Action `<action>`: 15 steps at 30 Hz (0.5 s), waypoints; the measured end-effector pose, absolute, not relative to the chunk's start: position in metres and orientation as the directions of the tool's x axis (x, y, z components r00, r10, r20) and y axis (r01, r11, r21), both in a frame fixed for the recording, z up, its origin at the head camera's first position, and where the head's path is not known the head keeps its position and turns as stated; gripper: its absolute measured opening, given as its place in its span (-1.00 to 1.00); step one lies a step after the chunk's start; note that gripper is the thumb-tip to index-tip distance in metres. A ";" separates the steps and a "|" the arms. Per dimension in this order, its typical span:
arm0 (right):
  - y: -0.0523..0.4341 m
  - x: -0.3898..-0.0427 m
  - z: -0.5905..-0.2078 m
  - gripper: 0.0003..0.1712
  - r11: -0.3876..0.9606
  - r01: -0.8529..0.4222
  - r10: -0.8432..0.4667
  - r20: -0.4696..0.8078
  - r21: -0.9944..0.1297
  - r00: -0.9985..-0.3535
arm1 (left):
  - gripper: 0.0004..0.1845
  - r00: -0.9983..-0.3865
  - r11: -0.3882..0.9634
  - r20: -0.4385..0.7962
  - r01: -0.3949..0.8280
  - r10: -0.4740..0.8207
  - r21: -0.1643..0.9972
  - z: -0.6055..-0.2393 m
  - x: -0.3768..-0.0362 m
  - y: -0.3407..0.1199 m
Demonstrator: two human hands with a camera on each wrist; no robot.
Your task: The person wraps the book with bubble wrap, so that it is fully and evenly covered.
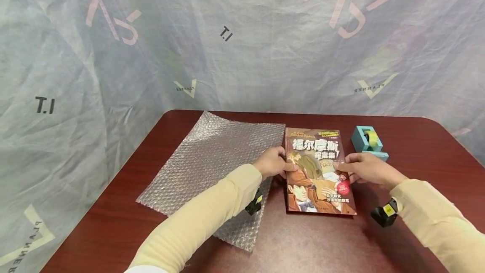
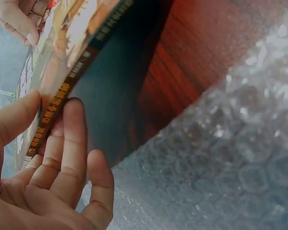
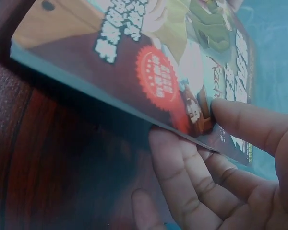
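The book (image 1: pixel 318 172) lies lengthwise away from the person, just right of the bubble wrap (image 1: pixel 212 172); left hand (image 1: pixel 270 162) pinches its spine edge, right hand (image 1: pixel 365 167) its opposite edge (thumbs on top, fingers beneath).

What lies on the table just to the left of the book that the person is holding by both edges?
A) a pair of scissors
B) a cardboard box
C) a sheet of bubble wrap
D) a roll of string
C: a sheet of bubble wrap is spread flat on the table beside the book, under the left hand; the tape dispenser stands on the other side.
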State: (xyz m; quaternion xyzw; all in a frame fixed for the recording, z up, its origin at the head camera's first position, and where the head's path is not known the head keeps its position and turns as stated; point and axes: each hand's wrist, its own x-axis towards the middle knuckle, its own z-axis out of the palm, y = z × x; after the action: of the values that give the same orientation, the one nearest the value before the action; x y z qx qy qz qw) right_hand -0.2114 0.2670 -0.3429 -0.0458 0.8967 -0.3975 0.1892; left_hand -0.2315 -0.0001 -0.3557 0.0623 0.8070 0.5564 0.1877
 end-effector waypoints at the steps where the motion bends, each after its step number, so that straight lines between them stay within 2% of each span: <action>1: 0.267 -0.211 -0.342 -0.61 0.677 0.072 -0.231 -0.304 -0.732 -0.924 | -0.76 -0.922 0.370 -0.231 -0.107 0.310 0.923 -0.355 -0.232 0.000; 12: 0.259 -0.211 -0.333 -0.61 0.688 0.043 -0.236 -0.280 -0.724 -0.931 | -0.81 -0.915 0.441 -0.243 -0.082 0.322 0.893 -0.340 -0.238 -0.014; 15: 0.254 -0.211 -0.331 -0.60 0.684 0.032 -0.244 -0.270 -0.729 -0.931 | -0.72 -0.909 0.460 -0.258 -0.085 0.326 0.884 -0.336 -0.241 -0.020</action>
State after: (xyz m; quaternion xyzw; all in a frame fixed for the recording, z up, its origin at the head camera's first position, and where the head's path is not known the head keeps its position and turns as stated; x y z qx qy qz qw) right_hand -0.2110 0.2542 -0.3306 -0.0587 0.9005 -0.3934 0.1756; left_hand -0.2406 -0.0201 -0.3356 0.0725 0.8307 0.5144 0.2001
